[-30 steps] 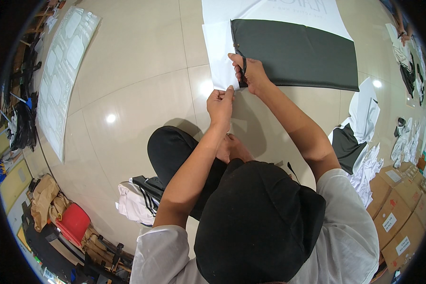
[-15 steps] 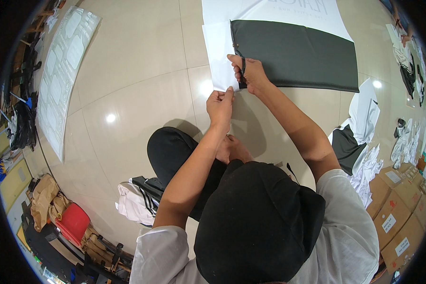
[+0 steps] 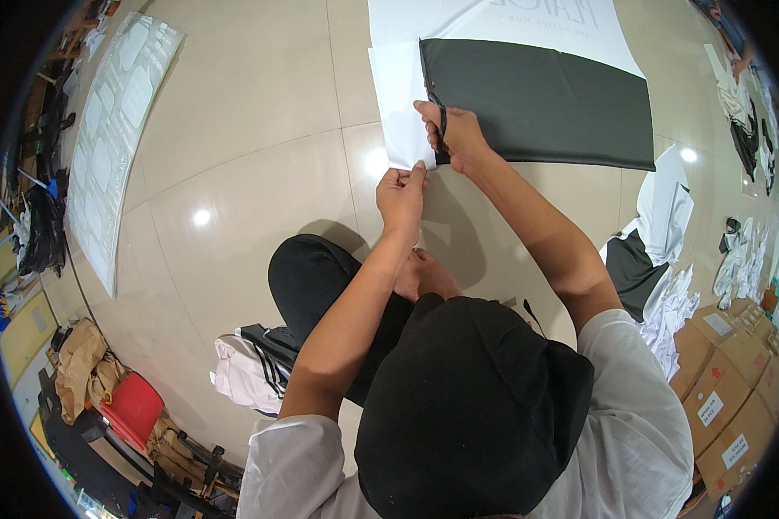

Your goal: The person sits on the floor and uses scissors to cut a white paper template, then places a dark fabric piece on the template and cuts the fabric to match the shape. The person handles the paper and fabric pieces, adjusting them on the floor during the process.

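Observation:
My right hand (image 3: pixel 460 137) is shut on black scissors (image 3: pixel 441 130), whose blades sit at the left edge of a dark rectangular sheet (image 3: pixel 545 104) lying on the tiled floor. A white paper strip (image 3: pixel 396 95) runs along that edge. My left hand (image 3: pixel 402 194) pinches the near corner of the white strip, just in front of the scissors. A bigger white sheet (image 3: pixel 493 24) lies under the far side of the dark one.
A long white sheet with cut-out shapes (image 3: pixel 112 130) lies at the left. Scraps of white and dark material (image 3: pixel 658 233) lie at the right, beside cardboard boxes (image 3: pixel 727 398). A striped folded garment (image 3: pixel 251 368) lies by my knee. A red container (image 3: pixel 131 408) stands among clutter at lower left.

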Action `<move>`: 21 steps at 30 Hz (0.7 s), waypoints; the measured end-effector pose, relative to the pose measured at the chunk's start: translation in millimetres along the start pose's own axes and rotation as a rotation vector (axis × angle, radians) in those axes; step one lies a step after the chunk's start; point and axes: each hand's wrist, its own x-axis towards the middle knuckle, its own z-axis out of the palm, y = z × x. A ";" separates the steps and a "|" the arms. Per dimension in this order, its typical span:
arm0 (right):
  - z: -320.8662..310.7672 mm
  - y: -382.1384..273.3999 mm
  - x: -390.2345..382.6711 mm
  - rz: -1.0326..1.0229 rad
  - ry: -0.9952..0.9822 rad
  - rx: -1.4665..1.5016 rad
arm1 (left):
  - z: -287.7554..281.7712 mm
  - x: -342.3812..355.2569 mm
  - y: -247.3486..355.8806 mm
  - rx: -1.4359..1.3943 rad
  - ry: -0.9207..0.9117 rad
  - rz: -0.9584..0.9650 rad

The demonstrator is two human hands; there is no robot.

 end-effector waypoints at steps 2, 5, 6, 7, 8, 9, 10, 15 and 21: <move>-1.0 -1.6 4.1 -0.008 -0.019 0.008 | 0.7 -0.4 0.9 0.003 -0.001 0.000; 0.0 -2.1 5.6 -0.012 -0.012 -0.012 | -0.8 0.1 -0.3 0.000 -0.002 0.022; -0.8 -1.4 5.9 -0.015 -0.024 -0.022 | -0.7 0.1 0.0 -0.003 -0.005 0.033; -1.8 -0.6 6.0 -0.017 -0.035 -0.033 | -0.5 0.0 0.2 -0.008 -0.006 0.025; -2.7 0.0 6.3 -0.020 -0.046 -0.043 | -0.2 -0.2 0.3 -0.013 -0.007 0.018; -2.2 -0.3 5.7 -0.018 -0.045 -0.048 | -0.6 -0.3 -0.6 -0.018 -0.007 0.010; -1.6 -1.0 5.2 -0.017 -0.043 -0.053 | -0.5 0.2 -1.9 -0.016 -0.002 0.014; -6.9 -7.6 -3.3 0.032 -0.058 -0.053 | -5.3 13.1 1.5 -0.162 -0.027 -0.054; -60.9 -8.7 -64.6 -0.088 0.104 -0.251 | -49.5 69.5 55.0 -0.421 0.245 0.167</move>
